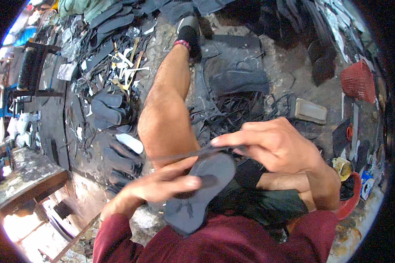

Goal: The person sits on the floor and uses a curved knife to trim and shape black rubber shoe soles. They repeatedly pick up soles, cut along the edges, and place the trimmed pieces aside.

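**Both hands on a dark sole**

At lower centre, the left hand [162, 184] grips a dark shoe sole [199, 193] from below. The right hand [272, 144] pinches a thin dark strip [184, 153] across its top. More soles [107, 109] lie on the floor, upper left.

The left hand [162, 184] is blurred, so its grip on the dark sole [202, 193] is unclear. The sole's lower end hides behind the maroon shirt [215, 245]. The right hand [276, 144] perhaps pinches a thin blade [180, 154], too smeared to identify.
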A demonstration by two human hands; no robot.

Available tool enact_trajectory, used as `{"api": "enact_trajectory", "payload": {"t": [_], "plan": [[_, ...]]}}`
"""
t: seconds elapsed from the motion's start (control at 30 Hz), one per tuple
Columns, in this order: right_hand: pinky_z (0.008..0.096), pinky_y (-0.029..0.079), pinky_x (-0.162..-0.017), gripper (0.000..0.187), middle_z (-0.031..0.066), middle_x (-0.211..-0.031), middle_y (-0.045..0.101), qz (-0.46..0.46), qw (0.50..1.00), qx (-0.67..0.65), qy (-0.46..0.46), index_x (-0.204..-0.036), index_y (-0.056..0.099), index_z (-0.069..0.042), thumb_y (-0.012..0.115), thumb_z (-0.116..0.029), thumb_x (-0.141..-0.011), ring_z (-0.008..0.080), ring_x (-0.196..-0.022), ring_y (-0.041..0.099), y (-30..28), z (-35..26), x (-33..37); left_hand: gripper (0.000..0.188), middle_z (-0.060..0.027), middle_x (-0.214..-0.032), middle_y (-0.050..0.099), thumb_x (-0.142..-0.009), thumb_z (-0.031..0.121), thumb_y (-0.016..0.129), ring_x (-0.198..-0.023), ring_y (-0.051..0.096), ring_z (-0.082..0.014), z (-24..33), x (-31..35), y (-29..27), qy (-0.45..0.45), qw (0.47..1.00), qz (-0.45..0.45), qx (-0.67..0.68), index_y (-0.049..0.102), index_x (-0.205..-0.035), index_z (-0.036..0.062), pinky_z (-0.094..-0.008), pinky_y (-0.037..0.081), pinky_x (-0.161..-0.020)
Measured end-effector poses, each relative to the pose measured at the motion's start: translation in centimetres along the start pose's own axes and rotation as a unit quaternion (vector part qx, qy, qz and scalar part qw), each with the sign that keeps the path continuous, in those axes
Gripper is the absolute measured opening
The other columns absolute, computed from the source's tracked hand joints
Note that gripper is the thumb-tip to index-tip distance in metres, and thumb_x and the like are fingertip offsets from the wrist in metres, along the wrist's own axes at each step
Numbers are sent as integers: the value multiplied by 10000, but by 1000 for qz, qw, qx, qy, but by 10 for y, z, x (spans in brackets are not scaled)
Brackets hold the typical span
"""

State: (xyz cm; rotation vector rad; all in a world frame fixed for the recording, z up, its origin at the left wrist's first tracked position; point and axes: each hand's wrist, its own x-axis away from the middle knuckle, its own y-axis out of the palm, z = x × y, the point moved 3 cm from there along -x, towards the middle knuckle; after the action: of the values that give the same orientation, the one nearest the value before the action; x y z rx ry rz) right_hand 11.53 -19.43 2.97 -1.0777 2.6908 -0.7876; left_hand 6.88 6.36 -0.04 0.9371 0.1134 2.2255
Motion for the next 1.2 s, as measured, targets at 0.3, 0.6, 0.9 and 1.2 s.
{"api": "enact_trajectory", "payload": {"t": [0.3, 0.6, 0.9, 1.2], "plan": [[254, 473, -657, 431, 58, -835, 610, 459, 875, -155, 4, -1397, 561, -34, 541, -39, -966, 139, -692, 540, 57, -40, 88, 712, -123, -1321, 539, -833, 45, 758, -1260, 521, -283, 42, -33, 91, 350, 814, 236, 398, 370, -1429, 89, -459, 417, -1085], [335, 500, -664, 380, 113, -840, 616, 490, 865, 44, 98, -1302, 623, -31, 595, -57, -924, 239, -709, 590, 124, -11, 187, 402, -83, -1145, 641, -903, 114, 703, -999, 673, -206, 38, -57, 111, 259, 860, 210, 387, 497, -1243, 59, -355, 588, -827], [388, 505, -672, 314, 141, -826, 639, 334, 928, 45, 157, -1217, 663, -31, 606, -33, -908, 310, -733, 633, 111, -18, 179, 424, -95, -1084, 636, -812, 144, 520, -979, 642, -249, -35, -49, 97, 166, 887, 307, 302, 530, -1223, 42, -397, 548, -882], [392, 515, -632, 487, 67, -793, 557, 456, 884, 42, 98, -1334, 634, -221, 656, -88, -866, 272, -706, 618, 101, 5, 63, 487, -132, -1076, 634, -736, 15, 524, -938, 666, -246, -24, -41, 103, 160, 916, 249, 272, 489, -1221, -7, -382, 589, -843]]}}
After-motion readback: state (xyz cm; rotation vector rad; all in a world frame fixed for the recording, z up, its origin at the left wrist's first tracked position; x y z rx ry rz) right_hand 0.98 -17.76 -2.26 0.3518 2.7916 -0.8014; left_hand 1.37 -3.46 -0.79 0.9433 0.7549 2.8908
